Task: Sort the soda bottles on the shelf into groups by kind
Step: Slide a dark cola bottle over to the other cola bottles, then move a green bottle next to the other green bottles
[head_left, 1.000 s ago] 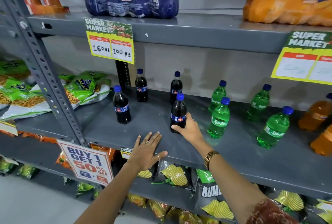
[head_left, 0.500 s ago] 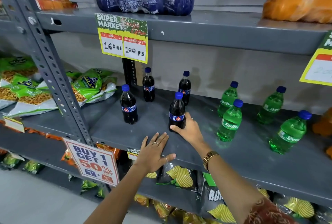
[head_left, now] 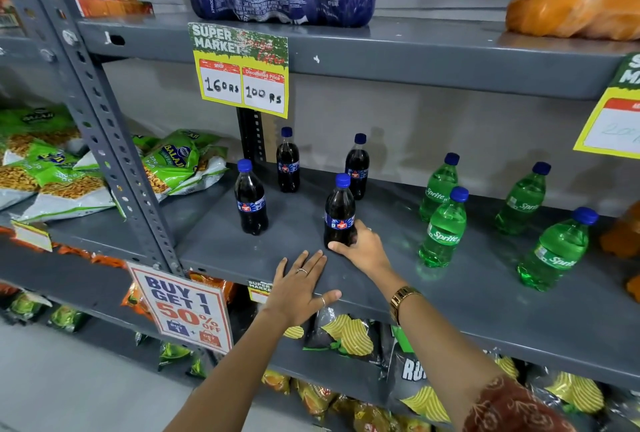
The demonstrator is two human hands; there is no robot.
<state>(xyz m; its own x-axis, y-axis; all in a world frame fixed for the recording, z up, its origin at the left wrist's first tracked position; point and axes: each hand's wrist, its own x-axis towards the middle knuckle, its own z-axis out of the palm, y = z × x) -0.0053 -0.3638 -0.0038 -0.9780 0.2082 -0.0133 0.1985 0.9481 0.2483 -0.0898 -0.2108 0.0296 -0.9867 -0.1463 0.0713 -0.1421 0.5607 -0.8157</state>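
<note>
**Right hand closed on front cola bottle**

Right hand (head_left: 360,248) wrapped low around dark plastic cola bottle with blue cap (head_left: 340,213), upright on grey metal shelf (head_left: 433,296). Shifted leftward over the last second, away from nearest green plastic Sprite bottle (head_left: 444,227) and toward three more cola bottles: one left of the hand (head_left: 250,199), two behind (head_left: 288,163) (head_left: 357,168). Likely closing up the cola group, with green bottles already gathered to the right. Left hand (head_left: 300,289) spread flat, empty, on shelf's front lip. Plenty of bare shelf left of the held bottle; front edge close below the hands, so slide inward.
</note>
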